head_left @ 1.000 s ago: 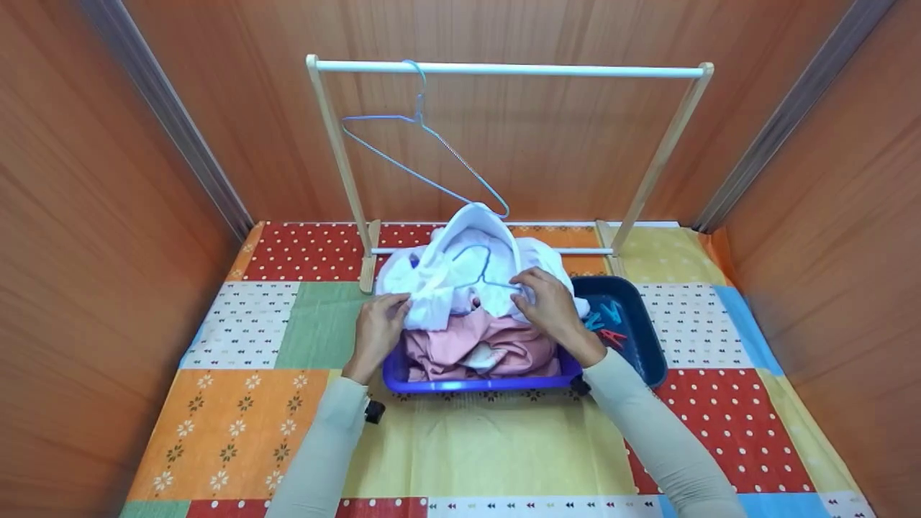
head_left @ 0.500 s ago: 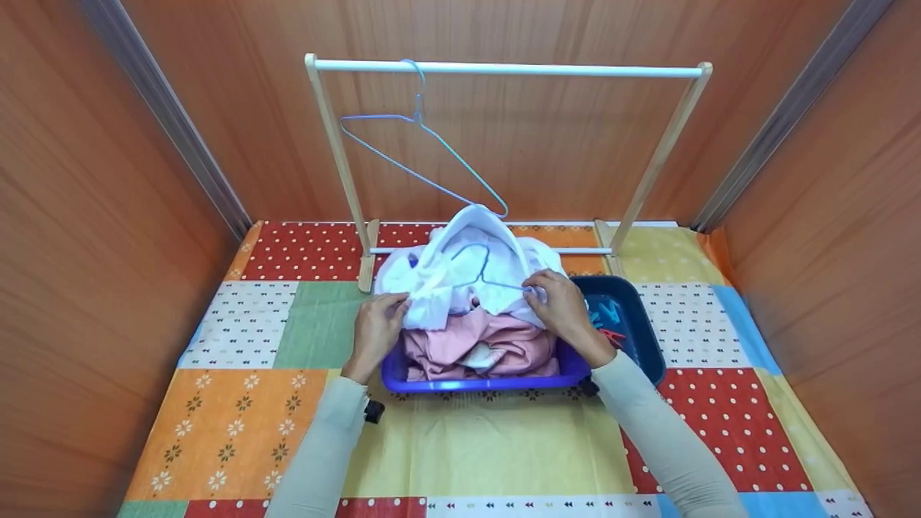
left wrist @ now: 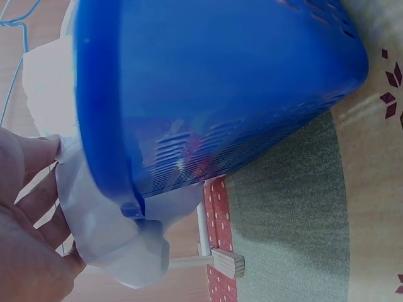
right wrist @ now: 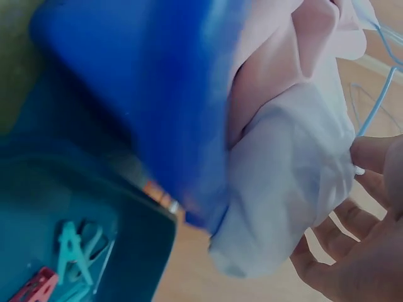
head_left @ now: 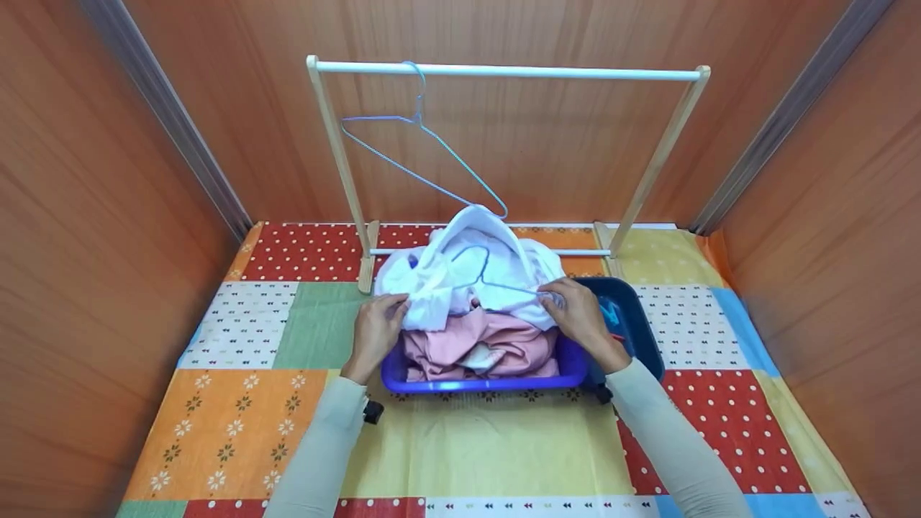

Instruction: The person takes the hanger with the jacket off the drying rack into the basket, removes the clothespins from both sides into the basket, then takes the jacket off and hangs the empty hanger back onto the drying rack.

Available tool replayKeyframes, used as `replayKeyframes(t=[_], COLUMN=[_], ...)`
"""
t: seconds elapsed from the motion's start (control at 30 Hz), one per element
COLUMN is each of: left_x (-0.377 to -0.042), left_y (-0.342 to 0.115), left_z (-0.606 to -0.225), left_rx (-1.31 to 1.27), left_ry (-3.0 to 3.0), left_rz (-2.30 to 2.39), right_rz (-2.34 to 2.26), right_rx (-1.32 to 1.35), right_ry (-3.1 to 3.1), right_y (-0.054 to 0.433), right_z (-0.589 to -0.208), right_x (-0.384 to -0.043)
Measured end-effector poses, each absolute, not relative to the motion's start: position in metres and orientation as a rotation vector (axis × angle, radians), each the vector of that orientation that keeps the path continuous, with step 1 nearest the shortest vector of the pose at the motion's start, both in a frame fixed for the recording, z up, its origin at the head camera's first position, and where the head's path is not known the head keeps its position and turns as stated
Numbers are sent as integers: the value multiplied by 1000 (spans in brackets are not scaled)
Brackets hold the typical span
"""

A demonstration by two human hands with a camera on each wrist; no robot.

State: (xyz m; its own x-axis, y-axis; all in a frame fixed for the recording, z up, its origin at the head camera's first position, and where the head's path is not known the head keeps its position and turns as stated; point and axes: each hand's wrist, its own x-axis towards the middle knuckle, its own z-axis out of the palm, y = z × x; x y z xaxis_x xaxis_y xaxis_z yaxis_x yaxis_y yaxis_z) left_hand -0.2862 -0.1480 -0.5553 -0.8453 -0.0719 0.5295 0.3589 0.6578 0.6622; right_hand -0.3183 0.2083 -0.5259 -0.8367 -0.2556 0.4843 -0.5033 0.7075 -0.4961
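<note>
A white shirt [head_left: 430, 309] lies heaped over a purple-blue basket [head_left: 486, 385], its pale band arching up at the back. Within the neck opening is a blue wire hanger [head_left: 507, 287], hook upward. My left hand [head_left: 377, 329] pinches the shirt's left side, where cloth hides that end of the hanger. On the other side, my right hand [head_left: 581, 316] pinches the hanger's right arm at the shirt's edge, thumb against the wire in the right wrist view. A pink garment [head_left: 450, 339] is bunched in the basket below the shirt.
Behind the basket stands a wooden rack with a white top rail [head_left: 547, 72]; another wire hanger [head_left: 403, 167] hangs on its left part. A dark tray [head_left: 651, 352] with blue and red clothespins [right wrist: 72, 248] is at right. Wood-grain panels enclose the patchwork cloth [head_left: 504, 453].
My right hand has slid right along the hanger's arm, baring more of the wire and covering more of the clothespins. My left hand and the basket have stayed in place.
</note>
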Motion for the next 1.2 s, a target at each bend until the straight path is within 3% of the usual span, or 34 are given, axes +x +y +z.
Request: replayKeyframes(t=[1.2], left_x=[-286], left_y=[-150], left_z=[-556], left_rx=[-220], left_ry=[-2374], left_rz=[-1085], right_rz=[958], right_rx=[348], right_ry=[-2557], right_y=[257], right_z=[-539], right_x=[-317])
